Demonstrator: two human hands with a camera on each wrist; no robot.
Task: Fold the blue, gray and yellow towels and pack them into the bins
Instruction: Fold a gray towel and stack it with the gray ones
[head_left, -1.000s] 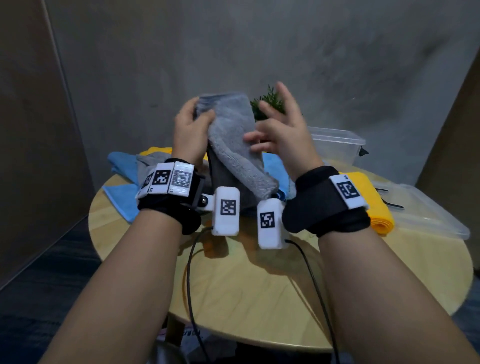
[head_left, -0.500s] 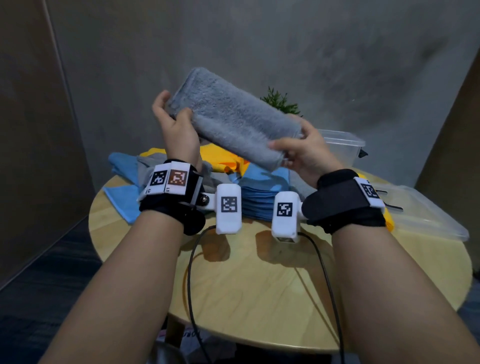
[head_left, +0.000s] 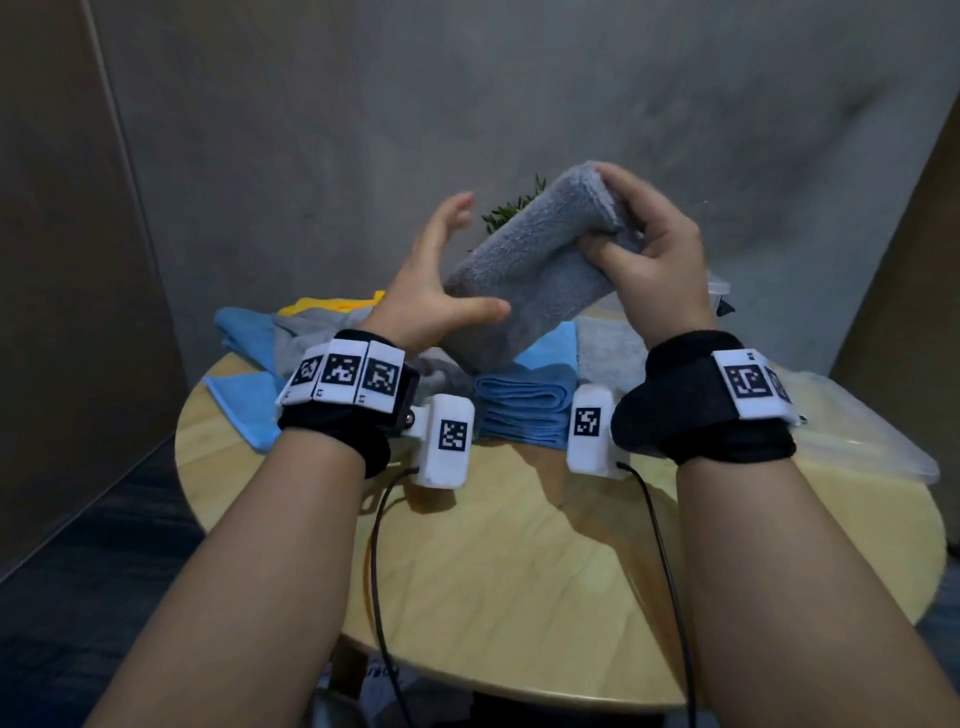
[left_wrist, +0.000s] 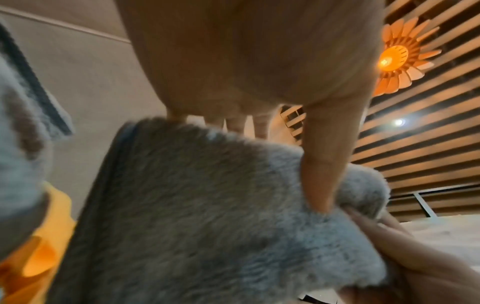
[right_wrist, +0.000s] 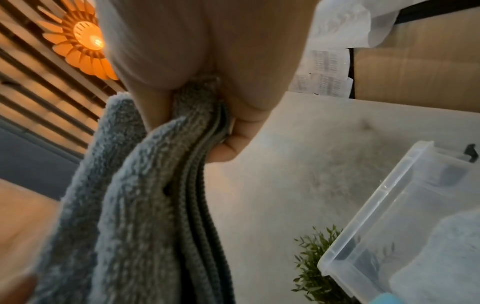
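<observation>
A folded gray towel (head_left: 524, 275) is held slanting in the air above the round wooden table (head_left: 519, 571). My right hand (head_left: 644, 249) grips its raised upper end, thumb and fingers curled round the folded layers (right_wrist: 166, 185). My left hand (head_left: 436, 296) is at the lower end with fingers straight and spread; only its thumb (left_wrist: 324, 164) presses into the plush (left_wrist: 207, 205). A folded blue towel (head_left: 519, 410) lies on the table under the hands. Behind it are loose blue (head_left: 244, 332), gray (head_left: 306, 338) and yellow (head_left: 327, 304) towels.
A clear plastic bin (right_wrist: 402, 216) stands at the back right, mostly hidden by my right hand in the head view. A clear lid (head_left: 862, 441) lies at the table's right edge. A small green plant (head_left: 511, 210) is behind the towel. Camera cables run down the table's front.
The gray towel has tipped over: its right end rose with my right hand, its left end dropped. My left hand let go of its grip and spread its fingers.
</observation>
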